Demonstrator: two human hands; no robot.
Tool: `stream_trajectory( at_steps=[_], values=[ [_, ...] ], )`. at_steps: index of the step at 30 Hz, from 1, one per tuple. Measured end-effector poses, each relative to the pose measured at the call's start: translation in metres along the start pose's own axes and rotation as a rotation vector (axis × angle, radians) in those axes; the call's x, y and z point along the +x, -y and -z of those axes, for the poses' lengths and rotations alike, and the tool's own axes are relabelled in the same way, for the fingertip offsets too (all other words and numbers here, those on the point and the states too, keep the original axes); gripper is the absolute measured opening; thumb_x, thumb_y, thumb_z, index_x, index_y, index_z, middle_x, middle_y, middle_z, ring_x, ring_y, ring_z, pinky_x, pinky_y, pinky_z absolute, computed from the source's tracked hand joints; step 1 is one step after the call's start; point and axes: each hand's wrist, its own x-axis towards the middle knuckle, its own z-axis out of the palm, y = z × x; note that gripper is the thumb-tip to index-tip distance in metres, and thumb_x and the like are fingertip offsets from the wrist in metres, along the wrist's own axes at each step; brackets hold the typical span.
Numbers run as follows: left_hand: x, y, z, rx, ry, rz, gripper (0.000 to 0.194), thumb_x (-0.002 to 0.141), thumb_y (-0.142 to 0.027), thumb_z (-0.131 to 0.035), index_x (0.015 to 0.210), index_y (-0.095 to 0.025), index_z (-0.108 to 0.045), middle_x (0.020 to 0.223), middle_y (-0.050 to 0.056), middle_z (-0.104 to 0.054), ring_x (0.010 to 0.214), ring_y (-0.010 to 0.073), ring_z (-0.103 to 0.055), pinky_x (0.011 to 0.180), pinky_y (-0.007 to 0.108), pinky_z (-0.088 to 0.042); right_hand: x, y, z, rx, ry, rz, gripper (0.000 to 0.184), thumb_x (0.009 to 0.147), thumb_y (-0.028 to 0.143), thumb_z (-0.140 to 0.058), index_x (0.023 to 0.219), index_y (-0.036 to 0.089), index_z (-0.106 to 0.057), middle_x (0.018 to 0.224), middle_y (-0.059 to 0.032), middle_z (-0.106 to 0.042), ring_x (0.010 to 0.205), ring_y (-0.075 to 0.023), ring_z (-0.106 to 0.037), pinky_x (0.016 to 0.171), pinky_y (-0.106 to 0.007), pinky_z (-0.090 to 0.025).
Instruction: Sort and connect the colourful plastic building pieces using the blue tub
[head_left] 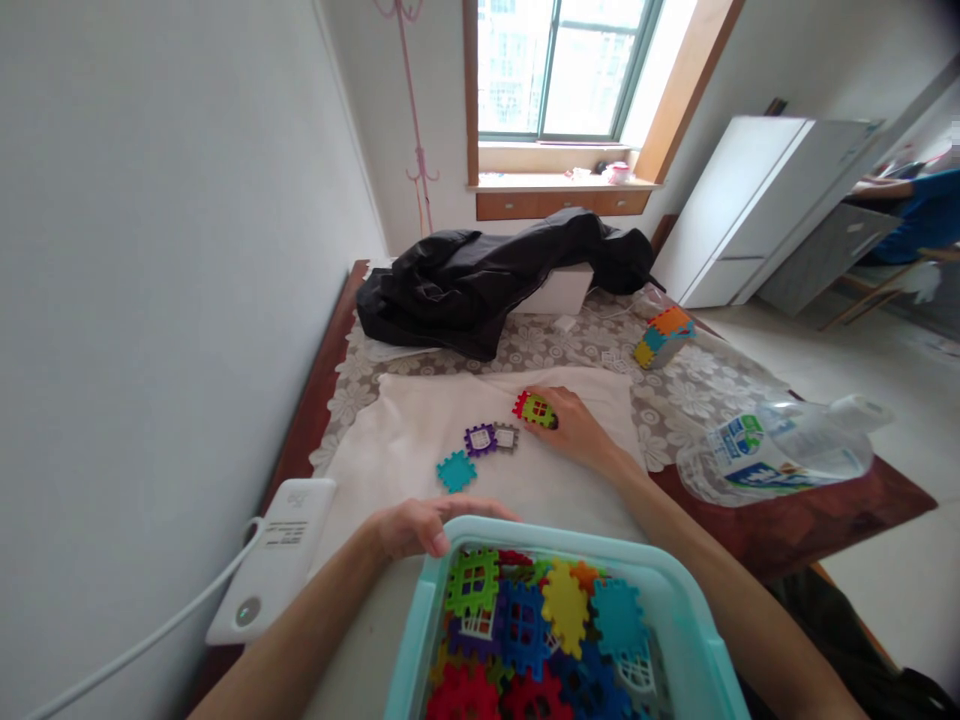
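Observation:
My right hand (574, 425) is closed on a green window block (537, 410), with a red block (519, 405) against its left side, over the white cloth. To the left on the cloth, a purple block (480, 440) touches a grey block (506, 437). A turquoise block (456, 471) lies nearer to me. My left hand (411, 527) grips the far left corner of a light-teal bin (570, 540), thumb at the rim and fingers along the outer wall. Inside the bin are several colourful interlocking blocks, among them a yellow gear-shaped one (565, 607).
At right stand a clear plastic bottle (780, 450) and a small orange, teal and yellow block build (664, 337). A black cloth bundle (487, 275) lies at the back. A white power strip (274, 560) with a cable is at left. Far right, a person in blue (922, 215).

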Motion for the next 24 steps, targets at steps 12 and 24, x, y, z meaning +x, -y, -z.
stream_trajectory(
  at_steps=[12,24],
  values=[
    [0.001,0.0,-0.004,-0.018,0.011,-0.038,0.09,0.056,-0.018,-0.068,0.146,-0.007,-0.068,0.136,0.014,-0.077,0.124,0.0335,-0.068,0.107,0.041,-0.051,-0.018,-0.012,0.062,-0.071,0.275,-0.075,0.054,0.091,0.034,-0.075,0.143,0.022,-0.064,0.138,-0.0128,-0.07,0.129,-0.0309,-0.064,0.116,-0.048,-0.051],
    [0.002,-0.001,-0.004,0.009,0.022,-0.035,0.092,0.056,-0.02,-0.07,0.148,-0.009,-0.065,0.139,0.015,-0.074,0.129,0.0365,-0.065,0.11,0.043,-0.049,-0.021,-0.001,0.049,-0.165,0.346,-0.093,0.067,0.089,0.02,-0.069,0.155,0.027,-0.058,0.144,-0.0135,-0.065,0.133,-0.0336,-0.062,0.118,-0.048,-0.049]
  ],
)
